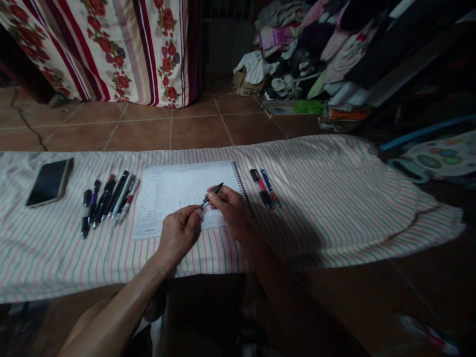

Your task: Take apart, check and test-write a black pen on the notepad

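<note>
A dark pen [218, 188] is held at a slant between my two hands, above the spiral notebook [182, 183]. Fingers of my right hand [229, 201] are closed round its upper part, and its black end sticks out past them. At the lower end, thumb and fingers of my left hand [179, 229] pinch the pen; its tip is hidden there. Printed text and faint marks show on the notebook's page, with the spiral on the right side. To the right of it lie a red and black pen [262, 188] and a blue pen [269, 183].
Several pens and markers [111, 198] lie in a group left of the notebook. A smartphone [49, 182] rests farther left. A striped cloth [334, 198] covers the table. Beyond are a floral curtain [122, 49], tiled floor [193, 130], a cardboard box [247, 85] and heaped clothes.
</note>
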`<state>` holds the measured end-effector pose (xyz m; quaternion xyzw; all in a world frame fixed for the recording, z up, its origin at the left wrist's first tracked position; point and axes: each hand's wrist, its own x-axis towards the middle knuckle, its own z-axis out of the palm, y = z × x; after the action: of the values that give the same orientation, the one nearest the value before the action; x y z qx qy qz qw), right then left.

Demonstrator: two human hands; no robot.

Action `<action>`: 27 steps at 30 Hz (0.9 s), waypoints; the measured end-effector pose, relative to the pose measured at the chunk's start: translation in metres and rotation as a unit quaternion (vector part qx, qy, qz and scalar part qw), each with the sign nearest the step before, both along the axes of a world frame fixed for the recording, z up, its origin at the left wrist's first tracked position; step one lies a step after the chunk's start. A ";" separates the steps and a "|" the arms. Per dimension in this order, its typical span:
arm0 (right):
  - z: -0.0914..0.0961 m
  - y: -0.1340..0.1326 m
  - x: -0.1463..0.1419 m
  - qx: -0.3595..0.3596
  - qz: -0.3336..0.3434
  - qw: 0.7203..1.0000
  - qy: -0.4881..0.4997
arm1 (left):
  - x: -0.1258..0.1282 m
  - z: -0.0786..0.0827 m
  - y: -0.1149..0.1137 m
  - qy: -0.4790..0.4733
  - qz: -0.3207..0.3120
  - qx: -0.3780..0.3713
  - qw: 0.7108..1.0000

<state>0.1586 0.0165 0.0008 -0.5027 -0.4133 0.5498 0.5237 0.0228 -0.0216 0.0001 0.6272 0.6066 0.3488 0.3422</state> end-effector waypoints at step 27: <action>0.002 -0.005 -0.002 0.021 0.040 0.999 -0.027 | 0.000 0.009 -0.002 -0.023 -0.072 -0.021 0.997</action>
<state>0.1566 0.0117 0.0028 -0.4893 -0.4590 0.5472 0.5004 0.0224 -0.0235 0.0094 0.6538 0.5590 0.3243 0.3934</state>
